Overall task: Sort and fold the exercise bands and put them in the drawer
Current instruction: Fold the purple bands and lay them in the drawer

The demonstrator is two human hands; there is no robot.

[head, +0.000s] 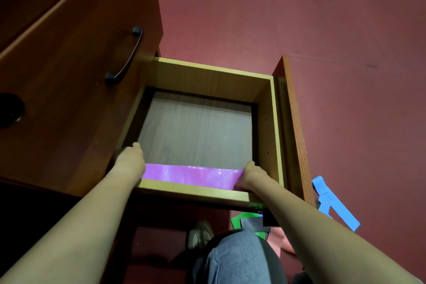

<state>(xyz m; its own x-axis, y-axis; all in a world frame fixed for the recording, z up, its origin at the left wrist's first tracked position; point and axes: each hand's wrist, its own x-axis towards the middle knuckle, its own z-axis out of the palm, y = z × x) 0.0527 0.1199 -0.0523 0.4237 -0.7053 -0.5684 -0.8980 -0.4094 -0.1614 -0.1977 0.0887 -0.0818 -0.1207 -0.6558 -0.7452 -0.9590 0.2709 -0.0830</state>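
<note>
A folded purple exercise band [191, 175] lies stretched flat inside the open wooden drawer [269, 127], along its near wall. My left hand [131, 159] grips the band's left end and my right hand [251, 174] grips its right end, both reaching down into the drawer. The rest of the drawer's grey bottom is bare. On the red floor to the right lies a blue band [329, 200]. A green band [249, 221] and a grey band [251, 226] lie below the drawer, partly hidden by my right arm.
The brown cabinet [69, 76] with a dark handle [126, 57] stands at the left. The drawer's front panel [295, 127] juts out at the right. My knee in jeans [235, 258] and a shoe [200, 235] are under the drawer on the red floor [322, 30].
</note>
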